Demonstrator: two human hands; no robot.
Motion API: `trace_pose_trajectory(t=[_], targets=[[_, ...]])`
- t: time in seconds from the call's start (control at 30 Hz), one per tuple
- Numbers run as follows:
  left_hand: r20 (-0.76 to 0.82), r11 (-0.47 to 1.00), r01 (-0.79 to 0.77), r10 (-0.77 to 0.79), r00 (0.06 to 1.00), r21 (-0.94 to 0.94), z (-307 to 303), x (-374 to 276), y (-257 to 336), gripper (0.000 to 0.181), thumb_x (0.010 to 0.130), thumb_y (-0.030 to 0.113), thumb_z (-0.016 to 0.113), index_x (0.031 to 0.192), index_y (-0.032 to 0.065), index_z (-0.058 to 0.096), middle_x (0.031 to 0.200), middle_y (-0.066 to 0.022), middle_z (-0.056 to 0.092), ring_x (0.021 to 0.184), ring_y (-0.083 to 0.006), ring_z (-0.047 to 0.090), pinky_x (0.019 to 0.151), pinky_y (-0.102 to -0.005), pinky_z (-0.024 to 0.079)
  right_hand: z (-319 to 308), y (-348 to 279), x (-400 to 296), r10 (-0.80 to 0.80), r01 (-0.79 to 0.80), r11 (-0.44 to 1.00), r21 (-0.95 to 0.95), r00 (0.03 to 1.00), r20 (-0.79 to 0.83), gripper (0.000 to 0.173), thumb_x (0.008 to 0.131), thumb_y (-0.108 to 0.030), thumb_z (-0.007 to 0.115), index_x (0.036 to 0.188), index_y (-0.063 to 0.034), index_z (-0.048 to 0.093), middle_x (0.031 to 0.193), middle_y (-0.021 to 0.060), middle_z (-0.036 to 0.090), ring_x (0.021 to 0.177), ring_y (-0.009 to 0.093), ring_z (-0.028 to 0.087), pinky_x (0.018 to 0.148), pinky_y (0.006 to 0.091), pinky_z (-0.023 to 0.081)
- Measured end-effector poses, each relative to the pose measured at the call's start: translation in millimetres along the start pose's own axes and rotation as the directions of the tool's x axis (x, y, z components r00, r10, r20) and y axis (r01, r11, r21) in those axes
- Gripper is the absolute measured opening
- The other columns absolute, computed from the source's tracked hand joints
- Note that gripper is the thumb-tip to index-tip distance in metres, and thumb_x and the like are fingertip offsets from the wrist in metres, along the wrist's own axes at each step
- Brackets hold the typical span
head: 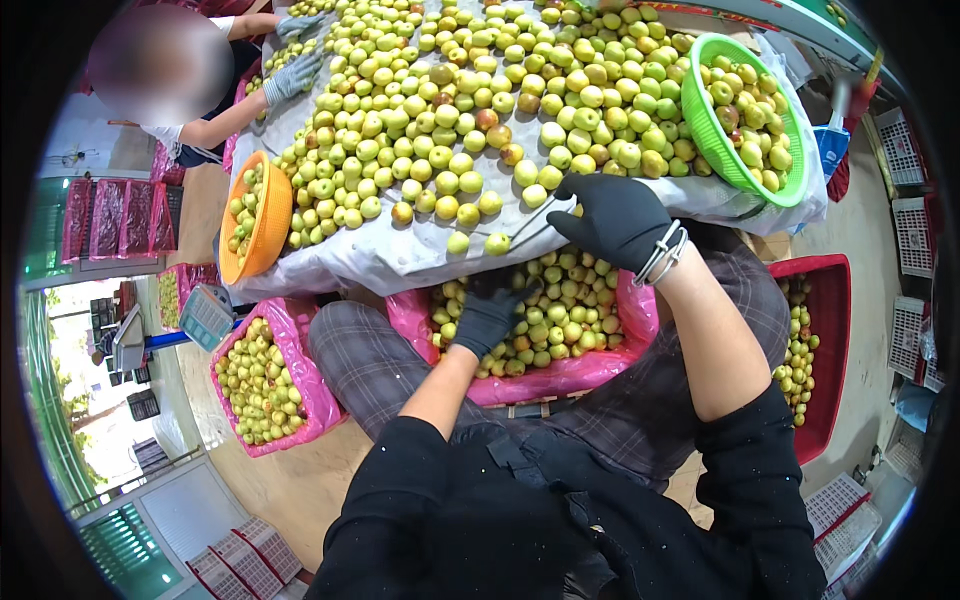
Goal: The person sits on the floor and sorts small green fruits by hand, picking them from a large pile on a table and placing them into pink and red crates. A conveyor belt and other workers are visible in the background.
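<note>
My left hand [487, 311], in a black glove, reaches down among green jujubes [562, 330] in a pink-lined crate [517, 388] between my knees. Its fingertips are in shadow under the table's edge, so I cannot tell whether they hold a fruit. My right hand [615, 217], also gloved in black, is at the front edge of the pale cloth [375, 255] covering the table. Thumb and forefinger pinch this cloth, which is drawn into creases there. Many jujubes [442, 116] are spread over the cloth, and two lie close to its front edge, left of my right hand.
An orange basket [274, 217] and a green basket [799, 161] of jujubes stand at the table's corners. A pink-lined crate [322, 405] is at my left, a red bin [829, 360] at my right. Across the table are another person's gloved hands [292, 79]. A scale [206, 315] stands left.
</note>
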State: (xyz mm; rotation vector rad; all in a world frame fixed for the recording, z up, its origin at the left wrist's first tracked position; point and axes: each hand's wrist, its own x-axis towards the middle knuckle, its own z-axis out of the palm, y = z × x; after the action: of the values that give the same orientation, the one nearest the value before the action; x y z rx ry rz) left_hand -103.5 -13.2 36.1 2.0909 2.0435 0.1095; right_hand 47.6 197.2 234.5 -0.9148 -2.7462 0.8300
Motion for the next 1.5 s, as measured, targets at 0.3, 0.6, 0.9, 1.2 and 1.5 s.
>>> trace_pose_trajectory(t=[0.3, 0.6, 0.9, 1.2, 1.5], targets=[[0.047, 0.820, 0.571, -0.573, 0.818, 0.043, 13.8, -54.2, -80.7, 0.070, 0.075, 0.039, 0.063, 0.136, 0.0124, 0.040, 0.137, -0.0198, 0.039, 0.122, -0.0346, 0.040, 0.103, -0.0428, 0.032, -8.3, -0.7, 0.4, -0.030, 0.031, 0.999, 0.015, 0.999, -0.034, 0.036, 0.083, -0.038, 0.053, 0.093, -0.0041, 0.062, 0.082, 0.0169, 0.065, 0.077, 0.033, 0.063, 0.070, 0.0426, 0.049], [-0.064, 0.849, 0.443, -0.479, 0.876, -0.289, 48.1, 6.0, 21.2, 0.094, 0.066, 0.051, 0.072, 0.140, 0.0091, 0.032, 0.141, -0.0228, 0.030, 0.129, -0.0389, 0.031, 0.104, -0.0451, 0.028, -12.8, 2.2, -13.5, -0.073, 0.077, 0.997, 0.013, 0.981, -0.179, 0.037, 0.081, -0.036, 0.059, 0.095, -0.0025, 0.062, 0.079, 0.0151, 0.065, 0.074, 0.031, 0.064, 0.067, 0.0407, 0.051], [0.026, 0.802, 0.280, -0.314, 0.949, -0.528, 47.1, 34.7, 124.9, 0.072, 0.069, 0.034, 0.074, 0.131, 0.0113, 0.045, 0.110, -0.0196, 0.047, 0.099, -0.0398, 0.047, 0.084, -0.0458, 0.040, -8.5, 9.6, -13.0, -0.029, 0.033, 0.999, 0.026, 0.987, -0.156, 0.039, 0.080, -0.037, 0.059, 0.101, -0.0042, 0.063, 0.085, 0.0149, 0.066, 0.079, 0.030, 0.064, 0.071, 0.0398, 0.050], [-0.044, 0.814, -0.279, 0.299, 0.953, -0.509, 44.2, -2.8, 112.6, 0.042, 0.078, 0.029, 0.064, 0.115, 0.0089, 0.060, 0.126, -0.0168, 0.050, 0.119, -0.0369, 0.043, 0.098, -0.0449, 0.037, 16.2, 15.7, 0.6, -0.084, 0.088, 0.995, 0.037, 0.991, -0.100, 0.042, 0.079, -0.038, 0.064, 0.105, -0.0054, 0.061, 0.090, 0.0162, 0.066, 0.083, 0.033, 0.063, 0.074, 0.0406, 0.049], [0.070, 0.291, 0.182, -0.358, 0.931, -0.939, -152.4, 68.6, -35.0, 0.029, 0.094, 0.023, 0.050, 0.112, 0.0045, 0.062, 0.091, -0.0010, 0.067, 0.082, -0.0097, 0.060, 0.077, -0.0271, 0.047, 22.0, -12.9, 2.4, -0.009, 0.009, 1.000, 0.007, 1.000, 0.010, 0.038, 0.079, -0.034, 0.062, 0.105, -0.0064, 0.060, 0.087, 0.0140, 0.063, 0.081, 0.031, 0.061, 0.071, 0.0414, 0.048]])
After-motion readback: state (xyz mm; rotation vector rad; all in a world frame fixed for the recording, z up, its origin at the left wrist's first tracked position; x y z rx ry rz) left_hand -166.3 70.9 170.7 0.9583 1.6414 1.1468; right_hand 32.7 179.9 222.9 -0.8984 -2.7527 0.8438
